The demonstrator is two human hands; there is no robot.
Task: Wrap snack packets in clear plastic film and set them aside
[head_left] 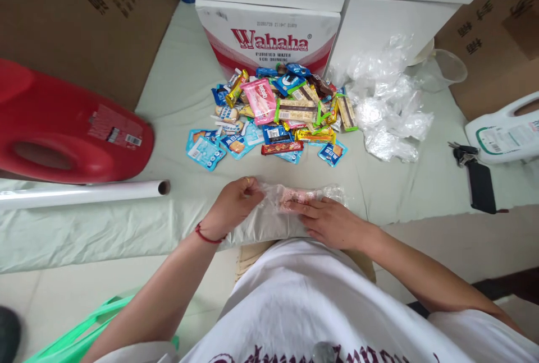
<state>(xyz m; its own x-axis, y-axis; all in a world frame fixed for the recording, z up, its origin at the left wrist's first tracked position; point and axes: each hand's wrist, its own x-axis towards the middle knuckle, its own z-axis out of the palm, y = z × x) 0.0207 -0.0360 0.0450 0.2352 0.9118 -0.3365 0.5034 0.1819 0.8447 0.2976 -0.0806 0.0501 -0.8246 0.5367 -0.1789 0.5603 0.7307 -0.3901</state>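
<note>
left hand (240, 206) narrow, thumb and fingertips pinched on the left end of a clear crinkly plastic bag (272, 197); right hand (330, 221) fairly wide, fingers stretched out and laid over a small pink patterned packet (298, 196) inside that bag. bag and packet lie at the near edge of the pale green cloth-covered surface (177, 99), right in front of the person. behind them, well apart from the hands, a mixed heap of blue, pink, yellow and green-ended wrapped snacks (297, 110), piled against a white and red cardboard "wahaha" carton (269, 37). right of the heap, just beside it, a loose clump of clear plastic bags (385, 105). far right: white plastic jug with handle (509, 130), black rectangular case (482, 186) with metal keys (462, 152). left: big red plastic jug (80, 122), white hollow roll (84, 193) lying just in front of it.
</note>
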